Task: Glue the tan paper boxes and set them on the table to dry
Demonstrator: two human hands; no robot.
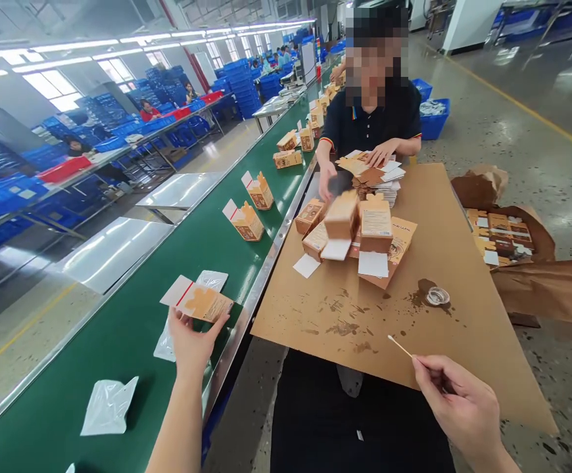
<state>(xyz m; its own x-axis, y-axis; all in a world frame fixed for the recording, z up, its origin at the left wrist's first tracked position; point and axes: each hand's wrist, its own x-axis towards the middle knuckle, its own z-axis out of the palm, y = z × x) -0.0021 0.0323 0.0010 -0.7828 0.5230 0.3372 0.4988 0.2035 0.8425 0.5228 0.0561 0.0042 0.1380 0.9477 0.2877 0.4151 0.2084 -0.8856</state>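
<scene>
My left hand (pixel 192 341) grips a small tan and white carton (pixel 207 302) above the green conveyor belt (pixel 177 243), its white flap sticking out to the left. Under and beside that carton lie white plastic packets (pixel 166 343), partly covered by it and my hand. Between the thumb and fingers of my right hand (pixel 456 401) is a cotton swab (pixel 400 345), its white tip pointing up and left over the brown cardboard. Beyond the swab, a small clear dish (pixel 437 296) sits in a dark wet patch.
Across the cardboard sheet (pixel 315 315), a co-worker (pixel 369 125) handles a stack of flat cartons (pixel 387 187). Several folded cartons (pixel 375 220) stand in front, one blurred. More cartons (pixel 247 222) and a packet (pixel 109 406) are on the belt. An open bag of cartons (pixel 500 236) lies right.
</scene>
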